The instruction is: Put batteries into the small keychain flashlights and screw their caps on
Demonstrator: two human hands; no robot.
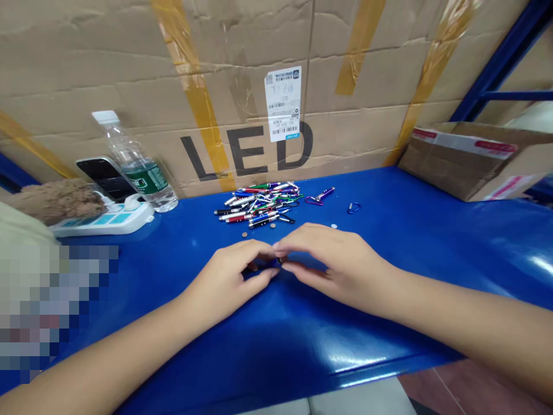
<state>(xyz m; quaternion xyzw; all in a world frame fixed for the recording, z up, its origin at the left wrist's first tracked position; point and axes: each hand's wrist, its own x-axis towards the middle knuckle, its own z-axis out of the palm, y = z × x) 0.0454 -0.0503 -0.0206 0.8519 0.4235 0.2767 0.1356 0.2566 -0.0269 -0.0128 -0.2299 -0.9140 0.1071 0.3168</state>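
Note:
My left hand [239,268] curls around a small dark blue metal tube [273,263], like the barrel of a mini penlight, mostly covered by my fingers. At the tube's right end, my right hand [332,259] has thumb and fingertips closed in a pinch, meeting the left fingertips. Beyond the hands lies a pile of mini penlights [259,204] in several colours, some with carabiner clips. Right of the pile are a purple penlight [325,193] with a clip and a loose blue carabiner [354,208]. Small round discs, like button cells [272,225], lie between pile and hands.
A large cardboard box [242,75] marked LED stands behind the blue table [389,242]. At left are a water bottle [147,173], a phone [106,176] and a white power strip [129,219]. An open carton [462,164] sits at the right.

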